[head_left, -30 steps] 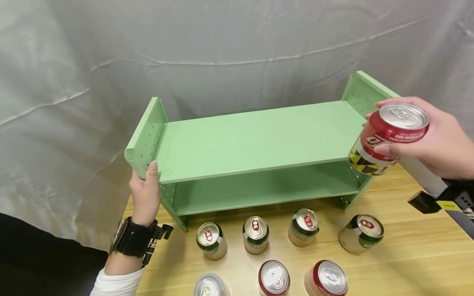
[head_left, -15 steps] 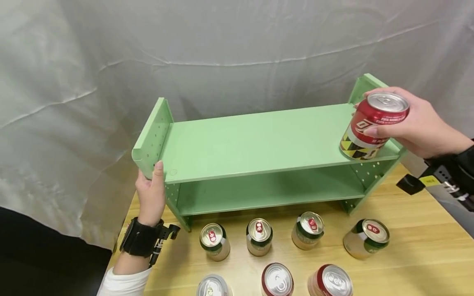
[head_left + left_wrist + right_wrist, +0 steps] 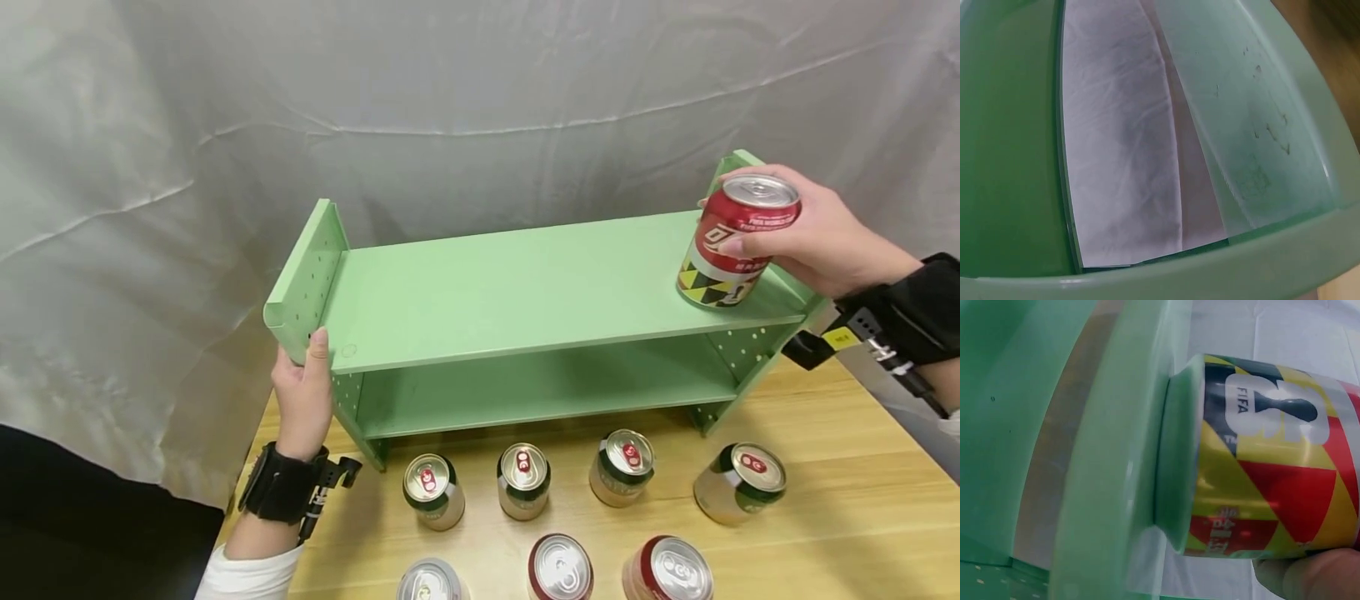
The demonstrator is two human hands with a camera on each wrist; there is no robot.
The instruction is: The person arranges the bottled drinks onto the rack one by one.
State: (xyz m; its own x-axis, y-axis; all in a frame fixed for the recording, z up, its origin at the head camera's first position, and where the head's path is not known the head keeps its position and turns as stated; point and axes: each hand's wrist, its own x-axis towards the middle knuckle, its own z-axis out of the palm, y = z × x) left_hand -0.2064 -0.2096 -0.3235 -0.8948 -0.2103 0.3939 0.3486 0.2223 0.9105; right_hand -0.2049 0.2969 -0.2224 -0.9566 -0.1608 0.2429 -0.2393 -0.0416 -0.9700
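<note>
At upper right, the right hand [image 3: 813, 237] grips the can [image 3: 731, 242] (base meeting the shelf [image 3: 517, 292]); set it flat while the left hand [image 3: 303, 396] clasps the shelf's left side.

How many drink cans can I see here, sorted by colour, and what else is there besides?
Red cans: 3, one gripped by the right hand on the shelf's top board, two on the table's front edge.
Green cans: 4, in a row.
Can of unclear colour: 1.
Green shelf: 1, gripped by the left hand.
Total: 8 cans, 9 things.
</note>
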